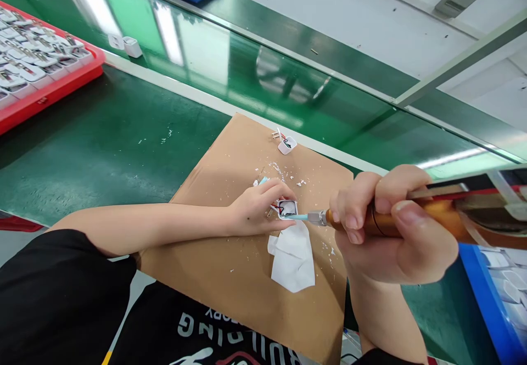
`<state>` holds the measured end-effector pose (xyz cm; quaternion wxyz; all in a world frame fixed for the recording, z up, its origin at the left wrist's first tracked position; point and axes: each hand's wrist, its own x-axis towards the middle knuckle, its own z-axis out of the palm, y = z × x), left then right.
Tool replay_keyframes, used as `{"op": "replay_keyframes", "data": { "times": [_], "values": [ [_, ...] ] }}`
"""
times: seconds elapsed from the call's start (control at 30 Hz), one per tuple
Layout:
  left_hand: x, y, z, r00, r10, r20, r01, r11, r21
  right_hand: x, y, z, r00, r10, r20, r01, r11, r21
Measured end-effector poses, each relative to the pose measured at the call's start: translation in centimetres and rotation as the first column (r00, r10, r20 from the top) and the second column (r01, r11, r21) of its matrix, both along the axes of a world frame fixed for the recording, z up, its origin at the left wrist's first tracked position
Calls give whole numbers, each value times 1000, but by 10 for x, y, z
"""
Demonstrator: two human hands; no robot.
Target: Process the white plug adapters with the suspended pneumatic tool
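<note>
green workbench [135, 118]: cardboard sheet [230, 293] is lying at centre; left hand [259, 211], mid-frame, is pinching white wired housing [290, 208]; right hand [395, 233], centre right, is gripping blue-nozzled amber dispenser [467, 219].

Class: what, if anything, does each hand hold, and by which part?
The left hand pinches the small white housing by its sides; the right hand grips the amber tool around its body, just behind the metal collar.

I am viewing a black shirt [164, 313]; white block lettering [235, 340] is crossing its front, a white-and-red graphic [193, 357] is sitting alongside, and black sleeves [69, 282] are leaving the forearms bare.
</note>
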<state>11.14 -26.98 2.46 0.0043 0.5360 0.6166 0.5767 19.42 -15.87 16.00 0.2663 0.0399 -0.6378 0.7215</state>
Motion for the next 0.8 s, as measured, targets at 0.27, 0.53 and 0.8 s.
{"op": "replay_keyframes", "data": {
  "times": [0.27,0.53,0.8],
  "values": [
    [1,1,3,1000,-25,-13,26,999,44,-2,5,-2,1000,-18,20,18,1000,23],
    [-3,-4,5,996,-33,84,39,996,-80,-3,11,-3,1000,7,0,-7,999,46],
    [-6,-4,10,1000,-5,-19,4,999,-40,-5,11,-2,999,-32,7,32,999,24]
  ]
}}
